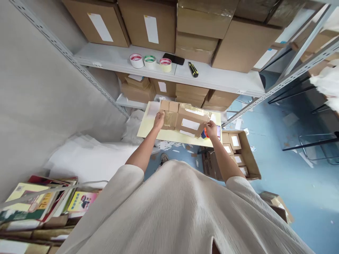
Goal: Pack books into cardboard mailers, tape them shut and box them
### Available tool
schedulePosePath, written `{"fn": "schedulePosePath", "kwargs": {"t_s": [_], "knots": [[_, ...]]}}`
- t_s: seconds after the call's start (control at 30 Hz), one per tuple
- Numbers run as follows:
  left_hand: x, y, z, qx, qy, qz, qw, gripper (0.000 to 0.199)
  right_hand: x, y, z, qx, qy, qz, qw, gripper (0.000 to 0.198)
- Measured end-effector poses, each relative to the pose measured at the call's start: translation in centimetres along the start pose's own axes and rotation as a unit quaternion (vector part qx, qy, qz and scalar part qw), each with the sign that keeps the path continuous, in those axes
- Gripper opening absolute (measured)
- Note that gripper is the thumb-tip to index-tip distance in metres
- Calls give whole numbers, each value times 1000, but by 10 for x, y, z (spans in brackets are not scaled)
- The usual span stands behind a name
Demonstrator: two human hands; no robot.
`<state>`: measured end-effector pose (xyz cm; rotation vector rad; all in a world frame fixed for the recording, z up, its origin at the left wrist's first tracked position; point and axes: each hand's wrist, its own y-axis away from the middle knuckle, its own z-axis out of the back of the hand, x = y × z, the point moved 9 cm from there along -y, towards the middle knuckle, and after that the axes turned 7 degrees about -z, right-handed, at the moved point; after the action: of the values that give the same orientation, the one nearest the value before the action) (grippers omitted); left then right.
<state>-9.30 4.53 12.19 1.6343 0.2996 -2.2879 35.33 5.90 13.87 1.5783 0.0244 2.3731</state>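
Hands (159, 120) (211, 129) hold cardboard (180, 115) over a pale yellow table (146, 127) near stocked shelving (225, 76).

Cardboard (182, 115): brown colour, with white labels (190, 124) | worktop (146, 124): pale yellow | cutter (193, 70): black and yellow | floor (270, 151): light blue | half-hidden object (204, 133): probably blue and orange-red

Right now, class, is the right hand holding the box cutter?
No: the box cutter lies on the shelf; the right hand holds labelled cardboard.
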Motion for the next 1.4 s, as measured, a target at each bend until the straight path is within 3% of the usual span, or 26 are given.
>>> {"fn": "schedulePosePath", "kwargs": {"t_s": [0.1, 0.27, 0.47, 0.73, 0.97, 1.1, 1.23, 1.4], "knots": [[16, -31, 5, -11, 31, 58, 998, 65, 10, -12, -19, 10, -37, -6, 999, 46], [17, -74, 6, 31, 43, 21, 998, 57, 18, -25, -40, -5, -44, -20, 999, 43], [15, -103, 2, 84, 73, -7, 994, 60, 22, -26, -46, -28, -52, -51, 997, 46], [13, -113, -16, 134, 77, -11, 988, 66, 33, -25, -54, -34, -50, -76, 995, 55], [12, -106, -46, 188, 45, -19, 981, 47, 53, -30, -78, 27, -18, -23, 999, 64], [11, -113, -56, 179, 38, -20, 983, 29, 63, -30, -79, 39, 22, 0, 999, 63], [6, -129, -53, 148, -32, -8, 988, 14, 64, -23, -76, 61, 41, -5, 997, 64], [-8, -131, -42, 127, 15, -25, 991, 33, 55, -18, -74, 58, 53, -11, 997, 67]]}}
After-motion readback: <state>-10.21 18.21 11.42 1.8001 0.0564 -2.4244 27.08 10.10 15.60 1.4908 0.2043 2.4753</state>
